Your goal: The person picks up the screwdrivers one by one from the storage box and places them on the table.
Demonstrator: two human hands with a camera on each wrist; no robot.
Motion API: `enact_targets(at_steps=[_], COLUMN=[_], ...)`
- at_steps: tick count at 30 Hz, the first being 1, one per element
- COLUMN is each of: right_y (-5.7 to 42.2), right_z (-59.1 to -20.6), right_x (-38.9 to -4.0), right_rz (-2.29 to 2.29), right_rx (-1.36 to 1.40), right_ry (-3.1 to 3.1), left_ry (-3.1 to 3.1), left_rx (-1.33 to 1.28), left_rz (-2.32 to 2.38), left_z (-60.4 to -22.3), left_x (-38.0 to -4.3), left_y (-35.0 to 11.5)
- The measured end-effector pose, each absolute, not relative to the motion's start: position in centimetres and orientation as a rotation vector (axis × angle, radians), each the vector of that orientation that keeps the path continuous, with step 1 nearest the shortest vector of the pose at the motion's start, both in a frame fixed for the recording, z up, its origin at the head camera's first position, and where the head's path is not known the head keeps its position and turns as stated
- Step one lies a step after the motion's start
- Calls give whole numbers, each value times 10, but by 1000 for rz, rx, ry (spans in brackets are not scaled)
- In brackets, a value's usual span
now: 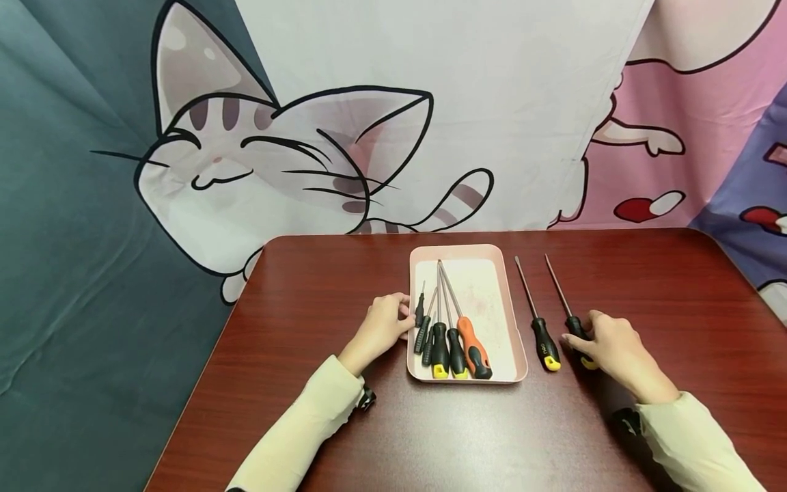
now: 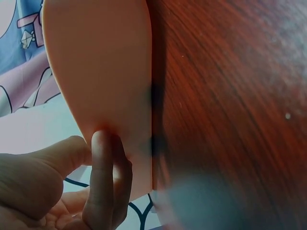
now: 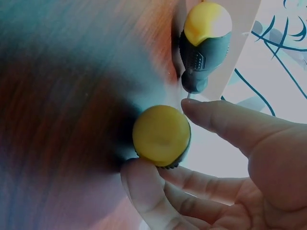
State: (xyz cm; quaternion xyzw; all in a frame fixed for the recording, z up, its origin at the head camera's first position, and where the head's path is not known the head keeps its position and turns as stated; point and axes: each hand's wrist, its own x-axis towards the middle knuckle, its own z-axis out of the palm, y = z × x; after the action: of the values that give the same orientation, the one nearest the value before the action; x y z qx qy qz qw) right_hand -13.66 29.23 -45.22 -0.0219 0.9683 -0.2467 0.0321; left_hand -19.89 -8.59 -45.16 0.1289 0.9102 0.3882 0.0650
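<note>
On the table's middle stands a pink tray (image 1: 519, 342) holding several screwdrivers, among them an orange-handled screwdriver (image 1: 472, 345). My left hand (image 1: 382, 324) grips the tray's left edge; in the left wrist view its fingertips (image 2: 100, 141) press the outer wall, thumb at the rim. Right of the tray, two black screwdrivers with yellow ends lie side by side, shafts pointing away. My right hand (image 1: 617, 348) has thumb and fingers round the handle of the outer screwdriver (image 3: 162, 136). The inner screwdriver (image 1: 544, 345) lies untouched between that hand and the tray.
The reddish-brown wooden table (image 1: 277, 410) ends at a far edge just behind the tray. A cloth backdrop (image 1: 504, 102) with cartoon cats hangs behind it. Small dark screwdrivers (image 1: 421, 335) lie along the tray's left wall.
</note>
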Motion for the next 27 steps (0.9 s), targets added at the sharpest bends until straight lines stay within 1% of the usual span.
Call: enact_targets(at_steps=[13,27], right_y=[289,260], right_z=[-446,-432], right_x=[-140,-140], right_rz=[-708,-792], right_rx=[-83,-176], right_ry=[3083,3369], left_ry=[2768,2765], left_rx=[414,411], left_rz=[1149,1160], left_z=[-451,-451], left_x=[-201,-198], left_y=[-85,-86])
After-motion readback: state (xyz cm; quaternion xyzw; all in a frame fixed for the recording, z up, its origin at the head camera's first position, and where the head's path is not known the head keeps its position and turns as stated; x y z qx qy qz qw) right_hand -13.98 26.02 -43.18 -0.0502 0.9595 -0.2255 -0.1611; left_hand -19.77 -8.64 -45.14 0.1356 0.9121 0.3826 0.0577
